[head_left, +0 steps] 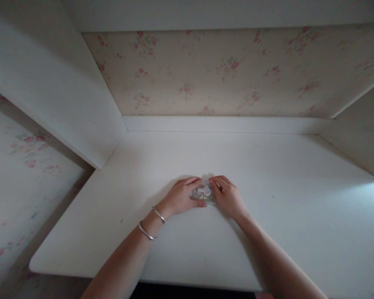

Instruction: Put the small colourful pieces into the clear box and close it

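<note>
Glossy clear plastic packet (pixel 204 193) on a smooth matt white desk (pixel 268 174); metal bangles (pixel 152 224).

A white desk (pixel 268 199) carries everything here, its flat top set into a niche with a low white ledge (pixel 224 123) along the back edge. Directly on it lies one small clear plastic packet (pixel 203 192) with white shapes inside, resting flat, pinched between the fingers of the left hand (pixel 182 196) and the right hand (pixel 227 197). Both hands rest on the desk on either side of the packet. A few tiny dark specks dot the top left of the grip.
</note>
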`<action>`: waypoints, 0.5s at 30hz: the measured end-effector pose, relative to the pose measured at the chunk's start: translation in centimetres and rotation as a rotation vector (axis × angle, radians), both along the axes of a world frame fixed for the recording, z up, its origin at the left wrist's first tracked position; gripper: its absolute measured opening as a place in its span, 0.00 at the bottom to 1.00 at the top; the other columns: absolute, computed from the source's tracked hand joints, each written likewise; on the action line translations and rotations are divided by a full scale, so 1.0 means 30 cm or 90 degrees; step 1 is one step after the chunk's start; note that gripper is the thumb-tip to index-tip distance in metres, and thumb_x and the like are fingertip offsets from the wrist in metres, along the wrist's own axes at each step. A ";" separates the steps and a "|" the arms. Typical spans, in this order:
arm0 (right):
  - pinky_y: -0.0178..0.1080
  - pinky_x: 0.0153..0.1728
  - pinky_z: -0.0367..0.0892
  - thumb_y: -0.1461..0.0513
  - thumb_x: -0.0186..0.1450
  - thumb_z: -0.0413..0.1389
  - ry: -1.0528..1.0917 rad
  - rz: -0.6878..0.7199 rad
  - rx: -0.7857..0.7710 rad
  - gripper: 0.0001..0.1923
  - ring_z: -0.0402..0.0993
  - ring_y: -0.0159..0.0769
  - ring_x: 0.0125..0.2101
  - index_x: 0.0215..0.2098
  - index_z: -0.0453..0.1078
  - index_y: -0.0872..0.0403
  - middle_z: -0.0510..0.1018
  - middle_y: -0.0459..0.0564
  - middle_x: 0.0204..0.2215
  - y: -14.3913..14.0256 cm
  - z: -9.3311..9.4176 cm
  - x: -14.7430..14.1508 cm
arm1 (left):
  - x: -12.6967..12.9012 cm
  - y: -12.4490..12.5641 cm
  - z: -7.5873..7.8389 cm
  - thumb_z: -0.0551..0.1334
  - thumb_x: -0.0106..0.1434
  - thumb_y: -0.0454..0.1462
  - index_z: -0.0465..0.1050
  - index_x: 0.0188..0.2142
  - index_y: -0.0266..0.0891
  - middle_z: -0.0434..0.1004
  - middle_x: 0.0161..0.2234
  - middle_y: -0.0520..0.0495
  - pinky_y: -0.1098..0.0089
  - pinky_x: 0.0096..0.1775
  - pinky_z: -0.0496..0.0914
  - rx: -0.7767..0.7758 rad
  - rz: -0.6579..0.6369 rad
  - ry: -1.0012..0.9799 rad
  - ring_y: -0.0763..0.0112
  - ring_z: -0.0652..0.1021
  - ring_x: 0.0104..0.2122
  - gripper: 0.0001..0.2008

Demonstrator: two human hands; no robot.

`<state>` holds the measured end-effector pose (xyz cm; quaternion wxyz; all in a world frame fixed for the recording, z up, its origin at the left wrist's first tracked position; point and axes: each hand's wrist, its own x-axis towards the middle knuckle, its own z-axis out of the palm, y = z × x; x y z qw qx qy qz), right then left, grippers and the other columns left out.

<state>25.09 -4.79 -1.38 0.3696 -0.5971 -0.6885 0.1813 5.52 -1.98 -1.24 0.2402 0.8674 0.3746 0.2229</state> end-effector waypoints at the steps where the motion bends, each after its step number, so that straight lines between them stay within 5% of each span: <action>1: 0.37 0.39 0.65 0.58 0.68 0.45 0.000 0.000 -0.001 0.14 0.72 0.34 0.36 0.39 0.72 0.52 0.75 0.50 0.38 0.000 0.000 0.000 | 0.001 -0.003 -0.001 0.68 0.49 0.52 0.62 0.57 0.42 0.67 0.56 0.45 0.62 0.56 0.63 0.003 0.006 -0.004 0.62 0.69 0.54 0.38; 8: 0.37 0.39 0.67 0.57 0.68 0.45 -0.010 -0.022 0.000 0.14 0.72 0.34 0.36 0.39 0.72 0.52 0.73 0.50 0.40 0.003 -0.005 0.002 | 0.005 -0.012 -0.002 0.69 0.47 0.52 0.63 0.56 0.43 0.68 0.55 0.45 0.62 0.55 0.64 0.002 0.018 -0.014 0.60 0.70 0.52 0.38; 15: 0.39 0.34 0.70 0.52 0.67 0.46 -0.096 -0.066 -0.040 0.19 0.73 0.32 0.31 0.50 0.67 0.50 0.67 0.52 0.50 -0.041 0.029 -0.029 | 0.010 -0.013 0.002 0.69 0.46 0.53 0.63 0.55 0.44 0.67 0.55 0.44 0.59 0.55 0.63 -0.002 0.022 -0.017 0.59 0.69 0.53 0.39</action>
